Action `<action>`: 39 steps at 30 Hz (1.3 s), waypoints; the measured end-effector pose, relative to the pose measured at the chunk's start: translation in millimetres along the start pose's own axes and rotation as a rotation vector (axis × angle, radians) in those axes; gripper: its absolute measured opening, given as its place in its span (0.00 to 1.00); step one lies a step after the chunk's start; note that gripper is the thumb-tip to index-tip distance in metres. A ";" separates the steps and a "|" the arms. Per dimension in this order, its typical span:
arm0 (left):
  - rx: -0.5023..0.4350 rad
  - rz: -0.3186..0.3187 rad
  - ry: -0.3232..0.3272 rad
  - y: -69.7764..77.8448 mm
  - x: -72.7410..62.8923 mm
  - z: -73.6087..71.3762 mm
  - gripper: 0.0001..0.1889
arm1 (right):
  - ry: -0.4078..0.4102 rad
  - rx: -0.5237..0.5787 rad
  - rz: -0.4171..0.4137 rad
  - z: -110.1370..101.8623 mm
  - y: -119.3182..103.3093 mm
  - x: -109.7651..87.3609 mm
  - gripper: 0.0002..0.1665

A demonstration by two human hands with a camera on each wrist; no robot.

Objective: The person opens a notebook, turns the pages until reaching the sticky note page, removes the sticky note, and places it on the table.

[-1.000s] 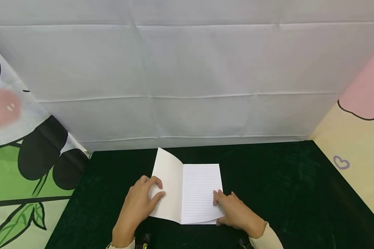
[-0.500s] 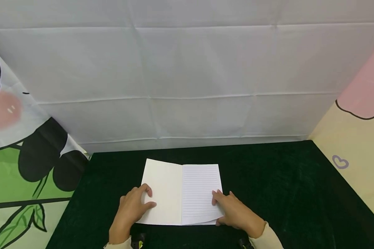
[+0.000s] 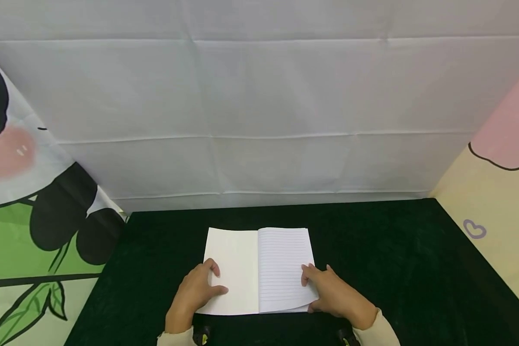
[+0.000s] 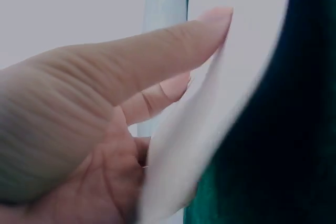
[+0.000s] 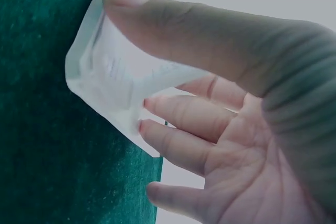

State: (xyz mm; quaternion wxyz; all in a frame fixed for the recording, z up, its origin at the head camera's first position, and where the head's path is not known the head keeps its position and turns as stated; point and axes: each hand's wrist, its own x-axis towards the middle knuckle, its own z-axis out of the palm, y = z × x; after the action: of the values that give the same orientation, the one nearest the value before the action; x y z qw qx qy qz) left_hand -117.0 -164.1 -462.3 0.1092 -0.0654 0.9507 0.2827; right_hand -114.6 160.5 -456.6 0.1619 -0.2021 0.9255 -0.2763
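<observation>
An open notebook (image 3: 259, 295) lies in front of me, with a blank white left side (image 3: 238, 254) and a lined right page (image 3: 283, 259). My left hand (image 3: 192, 290) grips the outer left edge; in the left wrist view its thumb (image 4: 152, 59) rests on the bending white sheet (image 4: 178, 161). At the lower right corner, my right hand (image 3: 339, 295) holds the lined pages, index finger on top and thumb at the bottom edge. The right wrist view shows that thumb (image 5: 194, 27) on the curled corner (image 5: 115, 72), several fingers behind it.
A dark green cloth (image 3: 385, 254) covers the table. Behind stands a creased white backdrop (image 3: 259, 96). Cartoon-printed sheets hang at the left (image 3: 8, 230) and right (image 3: 501, 202). Cream sleeves (image 3: 378, 331) and dark wrist straps show at the bottom edge.
The left side of the notebook, raised and curved earlier, has come down flat to the left with my left hand. My right hand keeps its place at the right corner.
</observation>
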 end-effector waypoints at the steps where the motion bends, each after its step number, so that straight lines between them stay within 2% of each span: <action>1: 0.000 0.005 0.006 -1.3 -0.2 0.6 0.22 | -0.005 -0.001 -0.004 -0.3 0.3 0.0 0.27; 8: 0.035 0.046 0.058 -7.1 -2.1 2.3 0.21 | -0.006 -0.041 -0.064 -1.7 1.8 1.4 0.22; 12: 0.041 0.112 0.076 -3.6 -1.9 4.9 0.22 | -0.004 -0.038 -0.067 -0.8 1.2 0.4 0.19; 20: 0.026 0.281 -0.060 17.5 -6.1 15.6 0.17 | -0.023 -0.025 -0.027 -2.0 0.8 1.8 0.14; 24: 0.021 0.360 -0.124 37.2 -10.4 28.3 0.08 | -0.047 0.020 0.011 -2.3 0.0 1.4 0.09; 25: 0.014 0.370 -0.142 43.5 -12.0 31.7 0.09 | -0.047 0.030 0.013 -2.2 -0.3 1.1 0.10; 28: 0.017 0.381 -0.184 60.9 -17.5 42.4 0.19 | -0.044 0.041 0.008 -1.5 -0.8 0.8 0.22; 31: 0.044 0.379 -0.191 71.7 -23.1 51.1 0.25 | -0.039 0.048 -0.001 -1.8 -2.5 1.4 0.32; 35: 0.065 0.384 -0.173 75.2 -27.2 58.0 0.28 | -0.042 0.063 0.001 -2.3 -4.8 3.5 0.33; 39: 0.073 0.386 -0.149 74.4 -26.0 59.1 0.24 | -0.046 0.072 0.003 -3.1 -5.8 5.1 0.32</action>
State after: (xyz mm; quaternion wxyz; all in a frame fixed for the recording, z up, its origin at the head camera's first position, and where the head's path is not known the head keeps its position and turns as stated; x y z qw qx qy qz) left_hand -95.5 -68.0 -465.2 0.1255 0.1429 0.9445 0.2679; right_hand -118.7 155.0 -451.8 0.1907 -0.2009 0.9113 -0.3045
